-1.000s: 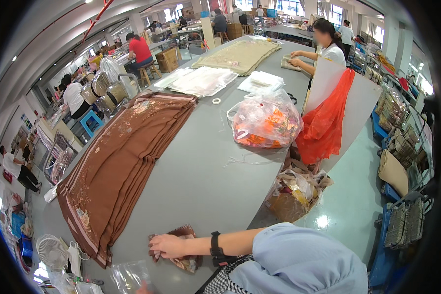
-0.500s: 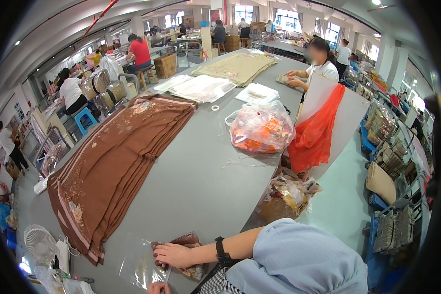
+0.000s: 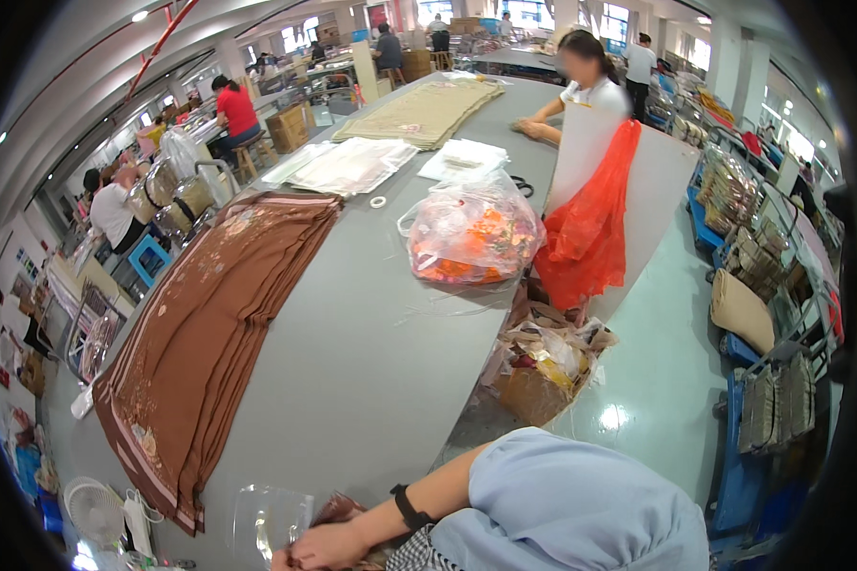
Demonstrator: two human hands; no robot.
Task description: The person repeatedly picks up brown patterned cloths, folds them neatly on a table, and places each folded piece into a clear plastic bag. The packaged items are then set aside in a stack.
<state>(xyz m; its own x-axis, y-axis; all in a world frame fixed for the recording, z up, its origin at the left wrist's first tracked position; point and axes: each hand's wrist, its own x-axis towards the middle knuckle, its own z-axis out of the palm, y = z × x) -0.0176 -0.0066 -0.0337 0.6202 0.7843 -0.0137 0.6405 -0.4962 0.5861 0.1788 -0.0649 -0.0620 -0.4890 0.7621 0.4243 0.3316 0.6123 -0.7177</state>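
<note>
At the table's near edge my right hand, with a black band on its wrist, has its fingers closed at the edge of a clear plastic bag. Part of a folded brown patterned cloth shows behind and beneath that hand. Only a sliver of my left hand appears at the bottom edge, close to the bag and the right fingers; its grip is hidden. A layered stack of brown floral cloths lies along the table's left side.
On the grey table sit a plastic bag of orange scraps, white plastic sleeves, a tape roll and pale green cloths. A co-worker is at the far right. A scrap box and small fan flank the table.
My right hand has shifted left and nearer, from lying on the folded cloth to the bag's edge. My left hand has dropped mostly out of view. The whole view has shifted slightly.
</note>
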